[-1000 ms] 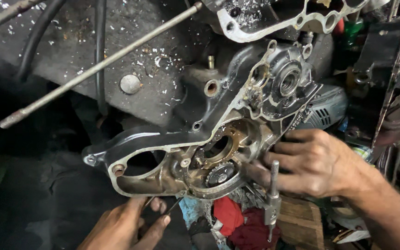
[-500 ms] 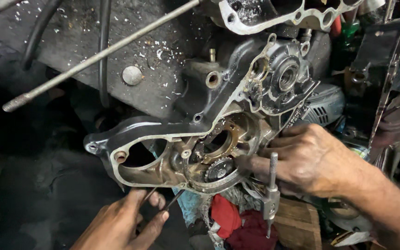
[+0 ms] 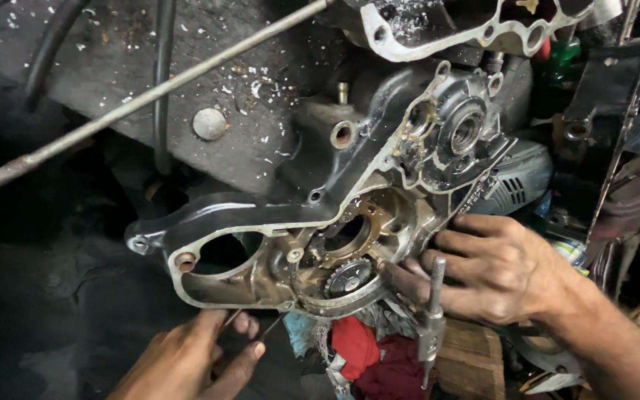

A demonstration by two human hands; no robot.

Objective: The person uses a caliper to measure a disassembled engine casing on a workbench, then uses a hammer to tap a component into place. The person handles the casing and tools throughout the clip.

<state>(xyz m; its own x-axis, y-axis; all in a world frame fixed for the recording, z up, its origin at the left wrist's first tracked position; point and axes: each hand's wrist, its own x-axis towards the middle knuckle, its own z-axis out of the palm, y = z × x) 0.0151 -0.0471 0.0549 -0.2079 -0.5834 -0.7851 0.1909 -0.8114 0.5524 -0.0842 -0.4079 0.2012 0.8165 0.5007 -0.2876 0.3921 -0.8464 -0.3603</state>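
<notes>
the grimy worktop (image 3: 112,52), littered with pale metal chips, carries an engine crankcase half (image 3: 320,222) lying open-face up, running from a lug at 9 o'clock up to a round bearing housing at 1 o'clock. a long steel rod (image 3: 157,92) lies slantwise across the top, from 9 toward 12 o'clock. a second casing (image 3: 468,30) sits at 12 o'clock, a grey power tool (image 3: 516,181) at 3 o'clock, and red rags (image 3: 368,355) at 6 o'clock.

the right hand (image 3: 501,270), at 4 o'clock, presses its fingertips on the case rim beside a small toothed gear (image 3: 347,280) and grips a knurled metal tool (image 3: 431,326) that hangs downward. the left hand (image 3: 187,363), at 7 o'clock, pinches thin dark pliers (image 3: 250,330) whose tips meet the case's lower edge.

judged from this, the work is at the gear seat: the case is being steadied while a small part is worked at. the next move calls for a firm brace and fine tip control.
</notes>
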